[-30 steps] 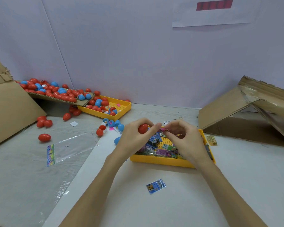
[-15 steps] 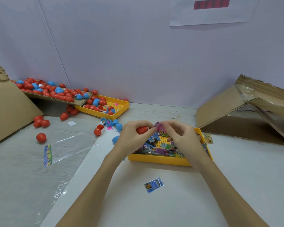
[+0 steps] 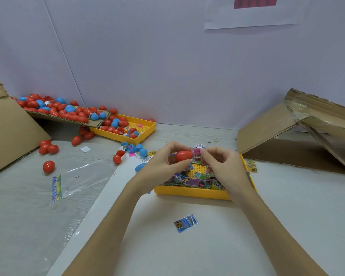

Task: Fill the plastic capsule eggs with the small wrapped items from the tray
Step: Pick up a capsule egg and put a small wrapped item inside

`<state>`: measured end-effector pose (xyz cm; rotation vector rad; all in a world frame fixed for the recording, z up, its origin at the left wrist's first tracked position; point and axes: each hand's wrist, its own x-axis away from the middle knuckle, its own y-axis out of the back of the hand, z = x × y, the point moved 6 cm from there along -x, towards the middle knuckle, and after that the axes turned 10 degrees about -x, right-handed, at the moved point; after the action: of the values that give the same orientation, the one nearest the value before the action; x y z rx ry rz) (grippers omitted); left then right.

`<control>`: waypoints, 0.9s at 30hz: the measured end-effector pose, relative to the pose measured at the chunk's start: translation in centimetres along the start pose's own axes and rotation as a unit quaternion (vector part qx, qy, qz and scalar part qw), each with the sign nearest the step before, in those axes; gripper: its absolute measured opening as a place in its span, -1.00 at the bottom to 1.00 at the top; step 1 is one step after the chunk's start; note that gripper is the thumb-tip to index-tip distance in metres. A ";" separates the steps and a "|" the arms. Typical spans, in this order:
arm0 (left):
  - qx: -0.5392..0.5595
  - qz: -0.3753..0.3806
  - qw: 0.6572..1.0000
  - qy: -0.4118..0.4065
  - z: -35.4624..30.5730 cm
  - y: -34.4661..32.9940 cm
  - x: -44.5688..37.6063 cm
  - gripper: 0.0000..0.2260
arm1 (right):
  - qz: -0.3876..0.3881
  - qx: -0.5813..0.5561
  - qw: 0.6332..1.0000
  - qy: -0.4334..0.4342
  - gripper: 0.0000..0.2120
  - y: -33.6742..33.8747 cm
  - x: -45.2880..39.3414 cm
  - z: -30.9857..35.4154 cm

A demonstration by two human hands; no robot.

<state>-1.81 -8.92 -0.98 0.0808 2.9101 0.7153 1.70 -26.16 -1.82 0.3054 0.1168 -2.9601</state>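
Above the yellow tray (image 3: 193, 193) of wrapped items (image 3: 195, 181), the left hand (image 3: 163, 166) holds a red capsule egg (image 3: 184, 155), grip curled around it. Right beside it, touching, the right hand (image 3: 223, 168) pinches a pink wrapped item (image 3: 197, 155) in its fingertips. A blue packet (image 3: 186, 223) lies alone on the counter (image 3: 287, 206), nearer the camera.
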 end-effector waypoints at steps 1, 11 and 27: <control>0.008 -0.004 1.000 -0.012 -0.2 -0.1 0.0 -0.74 | -0.001 0.000 1.000 0.002 -0.88 0.0 0.0 0.0; -0.018 -0.088 0.995 -0.041 -0.7 0.6 -0.2 -0.66 | 0.008 0.008 1.000 -0.008 -0.85 -0.1 -0.1 -0.4; -0.055 -0.110 0.990 -0.065 -0.8 0.8 -0.2 -0.66 | 0.007 -0.006 1.000 -0.016 -0.82 -0.3 0.1 -0.3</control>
<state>-1.69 -8.55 0.14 -0.1964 2.6950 0.7976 1.62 -25.90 -2.15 0.2565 0.1272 -2.9488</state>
